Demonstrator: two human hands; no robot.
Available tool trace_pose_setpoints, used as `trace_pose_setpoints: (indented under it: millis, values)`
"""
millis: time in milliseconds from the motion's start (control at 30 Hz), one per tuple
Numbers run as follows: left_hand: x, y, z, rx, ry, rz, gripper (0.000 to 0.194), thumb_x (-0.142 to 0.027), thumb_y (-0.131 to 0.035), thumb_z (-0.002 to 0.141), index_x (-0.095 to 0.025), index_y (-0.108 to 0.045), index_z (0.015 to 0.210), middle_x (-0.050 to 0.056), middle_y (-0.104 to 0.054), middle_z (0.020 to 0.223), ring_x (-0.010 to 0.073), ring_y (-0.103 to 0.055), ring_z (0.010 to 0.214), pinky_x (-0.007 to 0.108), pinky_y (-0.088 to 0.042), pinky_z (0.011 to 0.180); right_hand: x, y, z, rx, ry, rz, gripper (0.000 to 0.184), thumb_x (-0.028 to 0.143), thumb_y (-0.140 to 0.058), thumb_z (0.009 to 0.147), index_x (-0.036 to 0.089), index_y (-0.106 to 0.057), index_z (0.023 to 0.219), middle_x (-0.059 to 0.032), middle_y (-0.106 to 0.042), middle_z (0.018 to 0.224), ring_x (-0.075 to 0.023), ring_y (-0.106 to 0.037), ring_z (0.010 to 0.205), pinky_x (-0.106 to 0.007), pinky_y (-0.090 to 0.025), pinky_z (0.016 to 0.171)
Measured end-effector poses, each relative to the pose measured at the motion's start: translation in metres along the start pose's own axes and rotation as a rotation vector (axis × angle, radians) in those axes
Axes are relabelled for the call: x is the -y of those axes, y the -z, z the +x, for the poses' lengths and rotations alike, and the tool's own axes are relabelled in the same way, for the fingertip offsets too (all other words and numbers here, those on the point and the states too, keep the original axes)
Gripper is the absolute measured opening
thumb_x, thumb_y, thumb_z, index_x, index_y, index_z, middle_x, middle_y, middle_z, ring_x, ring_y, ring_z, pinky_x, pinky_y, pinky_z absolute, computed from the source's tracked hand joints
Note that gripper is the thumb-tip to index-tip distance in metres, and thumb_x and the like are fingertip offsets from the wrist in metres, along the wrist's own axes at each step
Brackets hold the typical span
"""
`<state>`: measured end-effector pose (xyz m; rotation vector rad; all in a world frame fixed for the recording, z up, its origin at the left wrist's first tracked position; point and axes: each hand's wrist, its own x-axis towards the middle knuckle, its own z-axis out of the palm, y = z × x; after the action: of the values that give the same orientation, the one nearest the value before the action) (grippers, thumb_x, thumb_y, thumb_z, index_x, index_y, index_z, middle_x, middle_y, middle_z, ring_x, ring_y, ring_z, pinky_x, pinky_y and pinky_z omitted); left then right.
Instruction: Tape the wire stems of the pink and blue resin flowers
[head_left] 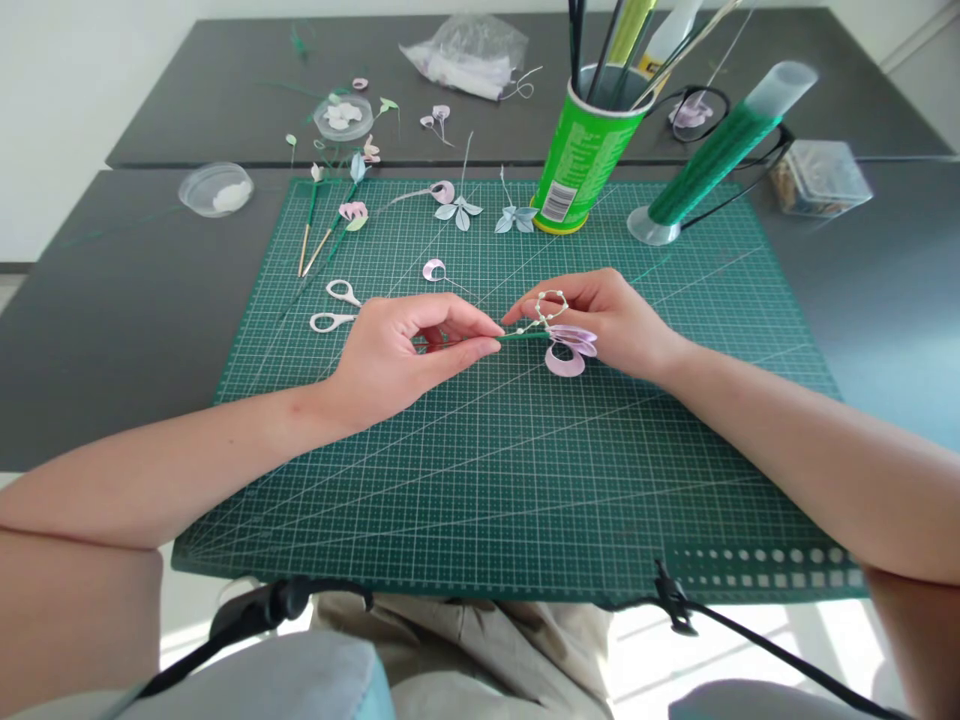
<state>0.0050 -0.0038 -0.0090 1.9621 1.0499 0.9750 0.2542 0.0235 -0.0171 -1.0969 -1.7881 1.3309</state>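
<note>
Left hand: thumb and forefinger are clamped on a thin green stem, held level above the cutting mat. Right hand: fingers bent, tips just beside the pinch; whether they grip anything cannot be told (the beaded piece partly covers them). At the stem's right end sit pink petals and a beaded loop, in front of the right hand. Step in hand, in judgement: securing these parts to the stem. The next move would call for a firm left pinch and petals kept uncrushed. Beyond the hands: scissors by the left hand, a single loose petal farther off, then a green can near the mat's far edge, all on the desk.
</note>
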Motion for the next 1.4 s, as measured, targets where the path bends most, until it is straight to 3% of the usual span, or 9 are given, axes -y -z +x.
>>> trace_pose_setpoints:
  millis: [133,367,567,667,767,900,1000,1233,1400]
  values:
    - [0.000,0.000,0.000,0.004,0.010,-0.005,0.015,-0.037,-0.085,0.090,-0.023,-0.087,0.094,0.003,-0.084,0.084,0.0147,-0.073,0.071,0.025,-0.062,0.066,0.000,0.000,0.001,0.013,-0.010,0.016,0.050,0.070,-0.078,0.087,0.020,-0.083,0.083,-0.0014,-0.066,0.072,-0.0130,-0.049,0.065,-0.030,-0.036,0.060]
    - [-0.001,0.001,0.001,0.021,0.017,0.009,0.013,-0.036,-0.085,0.090,-0.024,-0.087,0.093,0.002,-0.083,0.083,0.0142,-0.073,0.070,0.025,-0.062,0.067,0.004,0.000,-0.001,-0.001,-0.026,0.028,0.039,0.059,-0.079,0.092,0.020,-0.081,0.089,0.0058,-0.041,0.054,-0.0107,-0.035,0.054,-0.029,-0.024,0.051]
    - [-0.001,0.001,0.001,0.019,0.011,-0.002,0.013,-0.035,-0.085,0.090,-0.023,-0.087,0.093,0.002,-0.084,0.083,0.0139,-0.073,0.070,0.024,-0.062,0.066,-0.002,0.007,0.003,-0.104,-0.100,0.370,0.036,0.050,-0.076,0.096,0.023,-0.059,0.080,0.0077,-0.030,0.058,-0.0084,-0.022,0.050,-0.027,-0.014,0.047]
    - [-0.001,0.001,0.001,0.020,0.011,-0.018,0.014,-0.036,-0.086,0.090,-0.023,-0.087,0.093,0.002,-0.084,0.084,0.0142,-0.074,0.070,0.025,-0.061,0.066,-0.006,0.011,0.007,-0.150,-0.066,0.366,0.049,0.058,-0.074,0.096,0.025,-0.043,0.077,0.0066,-0.030,0.060,-0.0093,-0.023,0.049,-0.029,-0.018,0.046]
    - [-0.001,0.001,0.001,0.024,0.012,-0.021,0.013,-0.036,-0.085,0.090,-0.023,-0.087,0.092,0.002,-0.084,0.084,0.0144,-0.074,0.071,0.025,-0.061,0.066,-0.008,0.012,0.009,-0.214,-0.049,0.319,0.048,0.057,-0.071,0.098,0.025,-0.042,0.076,0.0047,-0.034,0.063,-0.0113,-0.031,0.053,-0.030,-0.027,0.050]
    - [-0.001,0.001,0.001,0.031,0.017,0.001,0.015,-0.037,-0.085,0.090,-0.023,-0.087,0.093,0.003,-0.084,0.083,0.0150,-0.074,0.071,0.025,-0.062,0.066,-0.009,0.008,0.008,-0.327,0.009,0.303,0.027,0.036,-0.068,0.098,0.023,-0.056,0.078,-0.0011,-0.053,0.075,-0.0138,-0.049,0.070,-0.031,-0.042,0.067]
    - [-0.001,0.002,0.001,0.038,0.013,0.010,0.015,-0.037,-0.085,0.091,-0.022,-0.087,0.093,0.003,-0.083,0.082,0.0148,-0.074,0.070,0.025,-0.062,0.065,-0.010,0.005,0.005,-0.360,0.135,0.219,0.009,0.030,-0.069,0.097,0.024,-0.064,0.094,-0.0056,-0.065,0.096,-0.0176,-0.059,0.091,-0.033,-0.048,0.088]
    - [-0.002,0.002,0.002,0.053,0.016,0.021,0.013,-0.035,-0.084,0.092,-0.022,-0.086,0.094,0.002,-0.083,0.082,0.0144,-0.074,0.070,0.024,-0.062,0.065,-0.004,0.002,-0.004,-0.298,0.220,0.065,0.035,0.041,-0.065,0.101,0.038,-0.059,0.135,-0.0064,-0.068,0.139,-0.0271,-0.059,0.134,-0.042,-0.047,0.116]
    - [-0.001,0.002,0.002,0.059,0.032,0.037,0.016,-0.037,-0.083,0.092,-0.022,-0.086,0.094,0.003,-0.083,0.083,0.0155,-0.074,0.071,0.026,-0.062,0.067,-0.002,0.001,-0.007,-0.179,0.126,0.063,0.046,0.056,-0.060,0.102,0.042,-0.056,0.146,-0.0049,-0.066,0.150,-0.0313,-0.055,0.148,-0.048,-0.051,0.116]
